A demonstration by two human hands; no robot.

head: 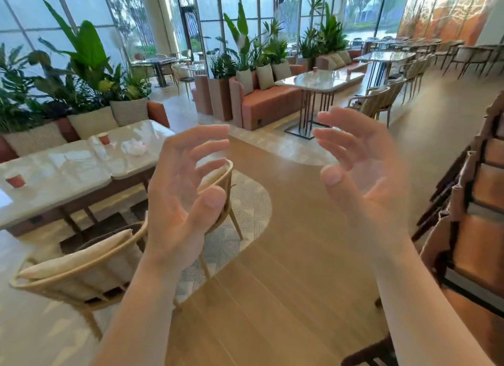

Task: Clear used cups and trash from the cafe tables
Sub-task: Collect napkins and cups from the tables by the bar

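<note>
The left hand (185, 191) and right hand (362, 174) were held apart, fingers loosely curled, nothing gripped. An orange cup (104, 139) and crumpled tissue (135, 147) (blurred) were set near the surface's (68, 174) far right corner; a second cup (16, 180) was seen farther left.

Glossy stone-look tops, pale wood and woven cloth.

The near table (68, 172) has a pale, marble-like top polished to a high gloss that mirrors the windows. On it, an orange-red cup (16, 180) and a second cup (104, 138) look matt and paper-like, and the crumpled white wad (135, 147) looks like soft tissue paper. The near chair (81, 267) has a smooth light-wood frame and a cream cloth cushion. The floor (286, 256) is wood-look planking with a soft sheen; the rug (245, 215) is matt and flat-woven. The sofa (272, 101) has smooth orange upholstery, and its pillows (128, 110) are coarse-woven cloth. The far table (316, 80) has a glossy top on thin dark metal legs.
</note>
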